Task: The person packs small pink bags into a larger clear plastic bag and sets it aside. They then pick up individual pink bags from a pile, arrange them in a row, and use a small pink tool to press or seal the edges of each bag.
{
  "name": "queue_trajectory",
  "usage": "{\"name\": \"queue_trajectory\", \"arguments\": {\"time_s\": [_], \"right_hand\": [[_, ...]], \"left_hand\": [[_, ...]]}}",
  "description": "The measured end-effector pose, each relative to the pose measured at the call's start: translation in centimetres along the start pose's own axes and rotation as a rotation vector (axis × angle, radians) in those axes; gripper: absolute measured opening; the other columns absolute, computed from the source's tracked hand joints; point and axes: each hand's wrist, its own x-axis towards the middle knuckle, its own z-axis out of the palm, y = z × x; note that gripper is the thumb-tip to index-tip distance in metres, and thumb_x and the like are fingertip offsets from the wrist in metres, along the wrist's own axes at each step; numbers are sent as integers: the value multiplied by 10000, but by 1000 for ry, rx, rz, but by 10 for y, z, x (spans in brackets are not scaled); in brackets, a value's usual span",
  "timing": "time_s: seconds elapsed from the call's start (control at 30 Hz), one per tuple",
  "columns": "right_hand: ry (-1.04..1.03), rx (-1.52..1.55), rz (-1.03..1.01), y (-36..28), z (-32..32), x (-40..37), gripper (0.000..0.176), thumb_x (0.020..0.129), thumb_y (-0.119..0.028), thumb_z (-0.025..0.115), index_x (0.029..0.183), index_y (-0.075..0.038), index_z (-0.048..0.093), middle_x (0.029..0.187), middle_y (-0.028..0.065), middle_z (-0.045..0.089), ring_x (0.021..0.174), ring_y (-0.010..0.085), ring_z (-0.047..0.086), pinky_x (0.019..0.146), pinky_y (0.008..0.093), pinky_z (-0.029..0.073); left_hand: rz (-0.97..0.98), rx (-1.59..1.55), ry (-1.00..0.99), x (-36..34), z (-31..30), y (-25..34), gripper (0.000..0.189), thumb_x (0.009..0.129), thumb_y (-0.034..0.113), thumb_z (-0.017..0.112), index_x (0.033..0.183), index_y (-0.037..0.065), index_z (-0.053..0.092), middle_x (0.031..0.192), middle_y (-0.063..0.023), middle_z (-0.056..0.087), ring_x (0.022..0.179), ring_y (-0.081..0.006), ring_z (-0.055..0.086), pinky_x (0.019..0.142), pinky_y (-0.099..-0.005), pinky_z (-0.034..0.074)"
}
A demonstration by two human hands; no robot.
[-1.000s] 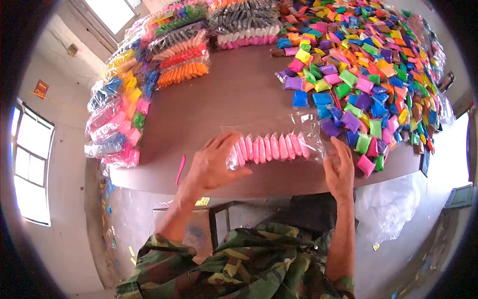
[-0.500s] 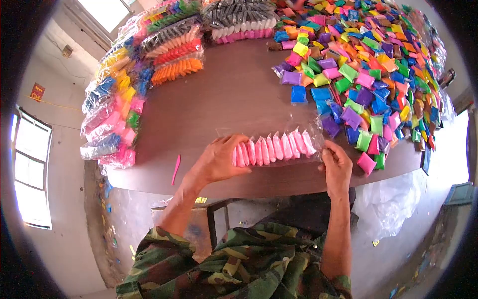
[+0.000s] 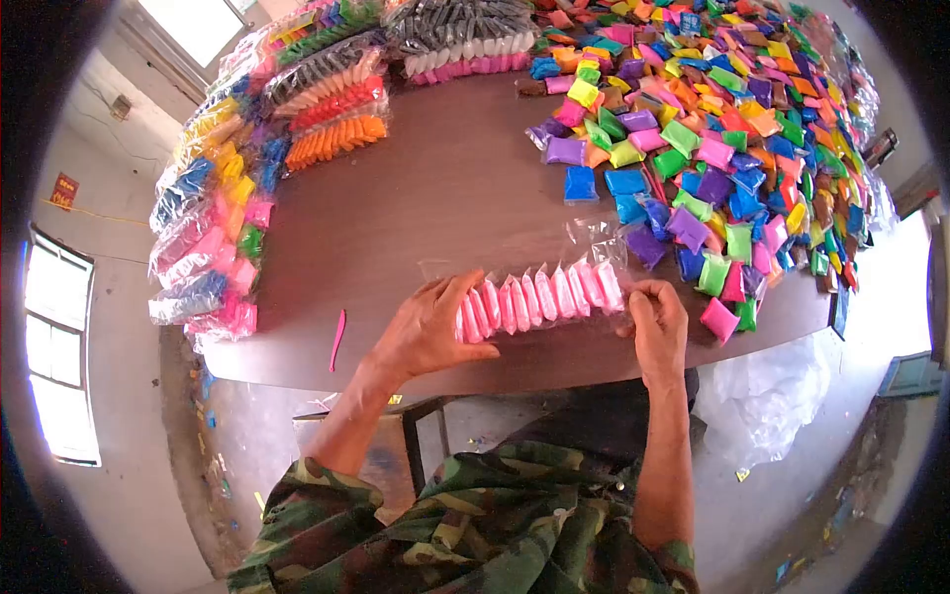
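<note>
A row of pink packets (image 3: 539, 299) lies side by side in a clear plastic bag near the front edge of the brown table (image 3: 396, 218). My left hand (image 3: 430, 322) is curved round the left end of the row, thumb below and fingers above. At the right end, my right hand (image 3: 658, 322) pinches the clear film of the bag between thumb and fingers. Some loose film stands up above the row's right end. Left of my left hand lies a thin pink tool (image 3: 338, 340).
Loose coloured packets (image 3: 712, 188) are heaped on the right. Bagged rows of packets (image 3: 336, 129) stand at the back left, with more bags (image 3: 203, 247) along the left edge. Below the table is a wooden stool (image 3: 381, 455); clear plastic (image 3: 762, 406) lies on the floor at right.
The view has shifted slightly, moving the table's contents left in the frame. The film above the row's right end now stands up more. Both hands keep their hold.
</note>
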Motion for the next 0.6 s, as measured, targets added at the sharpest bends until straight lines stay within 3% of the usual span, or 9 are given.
{"name": "queue_trajectory", "arguments": {"time_s": [0.1, 0.3, 0.5, 0.6], "right_hand": [[1, -60, -223, 8, -3, 9, 285, 1071, -136, 645, 1313, 12, 667, 1126, 73, 728, 951, 116, 689, 863, 286, 574], [-64, -208, -147, -3, -5, 18, 384, 1056, -184, 675, 1360, 51, 690, 1073, 64, 765, 960, 104, 677, 867, 272, 544], [-68, -243, -209, 0, 1, 22, 228, 1033, -168, 684, 1141, 17, 762, 947, 30, 745, 894, 85, 649, 811, 277, 530], [-36, -206, -191, 0, -1, 19, 189, 1041, -166, 676, 1057, 16, 727, 888, 9, 697, 835, 88, 610, 759, 295, 510]], "left_hand": [[-16, 25, -18, 0, -6, 8, 1196, 664, 460, 1015, 1603, 12, 424, 1544, -250, 573, 1408, -446, 574, 1182, -523, 470], [5, 173, -9, 6, -13, 29, 1262, 690, 527, 975, 1668, 36, 346, 1691, -247, 400, 1517, -427, 468, 1228, -511, 429], [-40, 30, -108, 24, 5, 30, 1045, 731, 441, 944, 1583, 55, 476, 1555, -210, 569, 1413, -405, 581, 1179, -484, 486], [27, -36, -102, 24, 10, 25, 991, 717, 425, 949, 1535, 58, 526, 1479, -193, 630, 1347, -400, 630, 1145, -486, 513]]}}
